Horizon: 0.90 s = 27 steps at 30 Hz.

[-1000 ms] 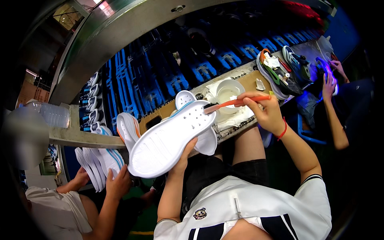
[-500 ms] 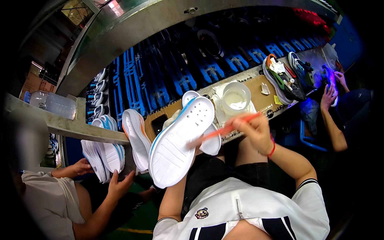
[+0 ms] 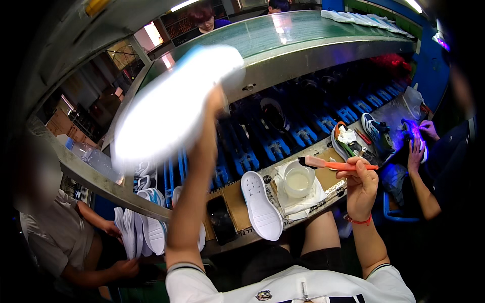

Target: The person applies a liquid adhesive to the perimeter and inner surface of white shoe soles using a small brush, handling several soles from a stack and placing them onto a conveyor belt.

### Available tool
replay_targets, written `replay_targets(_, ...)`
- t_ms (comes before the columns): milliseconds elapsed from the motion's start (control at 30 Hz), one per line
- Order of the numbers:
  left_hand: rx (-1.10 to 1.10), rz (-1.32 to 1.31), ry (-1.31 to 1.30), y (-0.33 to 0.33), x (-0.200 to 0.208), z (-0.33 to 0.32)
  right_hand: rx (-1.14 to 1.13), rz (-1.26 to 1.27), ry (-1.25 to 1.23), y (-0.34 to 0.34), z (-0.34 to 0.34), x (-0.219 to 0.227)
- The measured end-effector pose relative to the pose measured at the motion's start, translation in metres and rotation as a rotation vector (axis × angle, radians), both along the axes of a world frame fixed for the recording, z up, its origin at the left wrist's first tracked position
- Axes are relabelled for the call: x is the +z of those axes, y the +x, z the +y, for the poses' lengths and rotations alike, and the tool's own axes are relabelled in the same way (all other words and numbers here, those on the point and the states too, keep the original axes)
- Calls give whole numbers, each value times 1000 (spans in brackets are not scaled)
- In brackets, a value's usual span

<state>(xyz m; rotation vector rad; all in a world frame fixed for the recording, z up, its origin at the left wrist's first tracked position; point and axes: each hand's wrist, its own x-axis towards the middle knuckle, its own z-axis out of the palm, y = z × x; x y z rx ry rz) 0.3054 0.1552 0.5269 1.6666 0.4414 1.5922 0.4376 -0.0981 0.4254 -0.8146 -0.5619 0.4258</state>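
Observation:
My left hand (image 3: 215,103) is raised high toward the green conveyor, gripping a white shoe sole (image 3: 174,111) by its edge; motion blurs both, and most of the fingers are hidden. Held out to the right, my right hand (image 3: 361,188) is closed around the orange handle of a brush (image 3: 331,164). The brush's dark bristles point left, just above and beside a translucent cup (image 3: 298,183) of pale liquid. White paper (image 3: 314,199) lies under the cup. A second white sole (image 3: 261,208) rests beside it with its holed end away from me.
A green conveyor (image 3: 283,33) runs above blue racks (image 3: 273,146), with several soles at its far right. A black phone (image 3: 221,219) lies on the bench. Shoes (image 3: 376,134) stand at the right, where a co-worker handles another. At left a person's hands (image 3: 124,267) hold soles.
My left hand has lifted the sole from in front of me up and left toward the conveyor. The brush has come off the sole and moved right. The sole on the bench is now uncovered.

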Motion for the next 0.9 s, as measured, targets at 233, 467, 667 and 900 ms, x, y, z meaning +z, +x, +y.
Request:
replay_targets(233,-51,179,184,38,81,93,2,-31,-205,8,-21,-34)
replay_targets(467,-173,1247,227,-42,-174,53,-31,72,-377,18,-46,-77)
replay_targets(667,-202,1236,-2,-53,-222,86,1,126,-405,12,-43,-91)
replay_targets(900,-161,679,-851,-116,-169,147,-18,-42,-508,19,-21,-87)
